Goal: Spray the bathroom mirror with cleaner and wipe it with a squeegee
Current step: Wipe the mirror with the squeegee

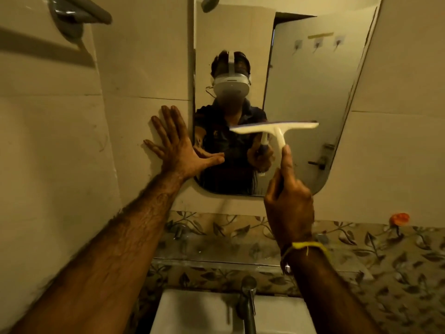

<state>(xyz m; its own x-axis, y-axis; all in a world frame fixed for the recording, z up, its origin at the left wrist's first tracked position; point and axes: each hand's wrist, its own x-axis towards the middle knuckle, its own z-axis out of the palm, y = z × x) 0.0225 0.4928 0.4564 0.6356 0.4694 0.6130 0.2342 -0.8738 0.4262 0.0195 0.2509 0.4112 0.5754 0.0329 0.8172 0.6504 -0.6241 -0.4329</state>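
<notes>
The bathroom mirror point(301, 97) hangs on the tiled wall above the sink and reflects a person wearing a headset. My right hand point(289, 201) grips the handle of a white squeegee point(274, 128), index finger stretched along the handle. Its blade lies level against the lower middle of the glass. My left hand point(175, 145) is flat on the wall at the mirror's left edge, fingers spread, thumb reaching over the glass. No spray bottle is in view.
A white sink point(192, 314) with a metal tap point(248, 302) sits below. A glass shelf point(216, 259) runs along the leaf-patterned tile band. An orange object point(399, 219) sticks to the wall at right. A grey fixture point(74, 15) hangs at upper left.
</notes>
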